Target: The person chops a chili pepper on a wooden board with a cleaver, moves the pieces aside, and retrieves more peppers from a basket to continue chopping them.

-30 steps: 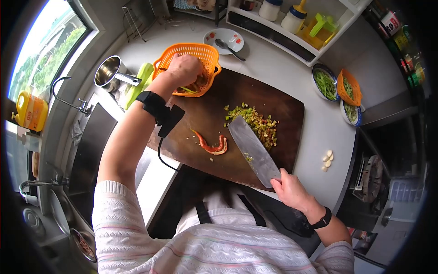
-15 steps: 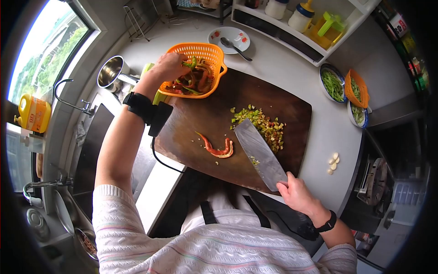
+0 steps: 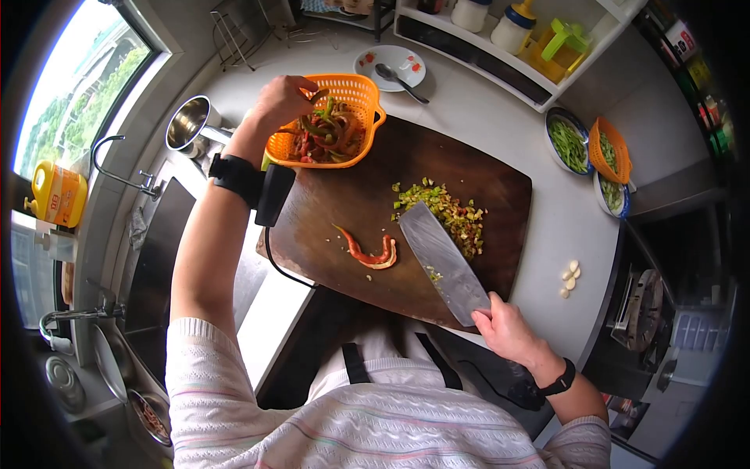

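Observation:
My left hand (image 3: 283, 102) is over the left side of an orange plastic basket (image 3: 376, 98), its fingers pinched on a dark green-brown pepper piece (image 3: 319, 95). Red and green peppers (image 3: 336, 133) lie heaped in the basket, which overlaps the board's far left corner. My right hand (image 3: 504, 328) grips the handle of a cleaver (image 3: 445, 262), whose broad blade rests low over the wooden cutting board (image 3: 336, 191). Chopped green pepper (image 3: 445, 211) is piled along the blade's far side. A split red pepper (image 3: 371, 252) lies on the board left of the blade.
Garlic cloves (image 3: 571, 275) lie on the counter at right. Beyond them are a bowl of cut greens (image 3: 566, 144) and a small orange basket (image 3: 609, 150). A plate with a spoon (image 3: 391, 59) stands behind the board; a steel pot (image 3: 187, 125) and sink (image 3: 160, 258) are at left.
My left hand has lifted slightly up and left within the basket, with a pepper piece at its fingertips. My right hand and the cleaver have stayed nearly still.

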The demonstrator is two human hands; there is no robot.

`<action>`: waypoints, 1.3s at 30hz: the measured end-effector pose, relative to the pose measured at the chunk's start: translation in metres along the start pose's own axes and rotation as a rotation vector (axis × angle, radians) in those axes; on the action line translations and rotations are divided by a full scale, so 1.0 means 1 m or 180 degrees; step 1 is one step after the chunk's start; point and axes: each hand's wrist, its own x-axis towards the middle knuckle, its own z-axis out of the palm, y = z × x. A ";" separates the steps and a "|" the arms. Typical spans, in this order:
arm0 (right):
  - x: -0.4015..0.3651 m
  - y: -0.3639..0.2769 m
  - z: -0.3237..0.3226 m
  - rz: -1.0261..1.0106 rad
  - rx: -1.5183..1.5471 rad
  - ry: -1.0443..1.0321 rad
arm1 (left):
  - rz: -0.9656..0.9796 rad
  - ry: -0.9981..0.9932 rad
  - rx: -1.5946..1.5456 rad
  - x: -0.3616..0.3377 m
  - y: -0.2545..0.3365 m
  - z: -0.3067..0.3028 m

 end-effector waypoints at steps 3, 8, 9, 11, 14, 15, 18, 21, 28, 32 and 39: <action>0.001 -0.001 -0.001 -0.0002 -0.0010 -0.0014 | 0.0183 0.0218 -0.1144 -0.012 -0.008 -0.009; 0.001 0.001 0.000 -0.0048 -0.0018 0.0010 | -0.0189 0.0193 -0.2759 -0.034 -0.009 -0.018; 0.002 0.002 0.000 -0.0063 -0.0031 -0.0003 | -0.0199 0.0215 -0.2764 -0.037 -0.009 -0.018; 0.002 0.002 -0.001 -0.0017 -0.0009 -0.0041 | -0.0321 0.0243 -0.2861 -0.041 -0.008 -0.016; 0.004 0.005 0.000 -0.0071 -0.0027 -0.0017 | -0.0244 0.0278 -0.2717 -0.046 -0.011 -0.017; 0.004 0.006 0.000 -0.0073 -0.0037 -0.0024 | -0.0103 0.0268 -0.2511 -0.047 -0.010 -0.017; 0.005 0.006 0.000 -0.0138 -0.0029 -0.0029 | -0.0156 0.0153 -0.1654 -0.056 -0.007 -0.010; 0.006 0.006 -0.002 -0.0212 -0.0096 -0.0018 | 0.0204 0.0362 0.0303 -0.062 -0.001 0.008; 0.009 0.011 -0.002 -0.0268 -0.0043 -0.0035 | -0.0713 0.0856 0.0979 -0.027 0.001 0.038; 0.009 0.011 -0.003 -0.0246 0.0052 -0.0053 | -0.0741 0.1010 0.0883 -0.012 -0.009 0.041; 0.010 0.014 -0.002 -0.0335 0.0099 -0.0027 | -0.0738 0.0550 -0.1632 -0.042 0.015 0.023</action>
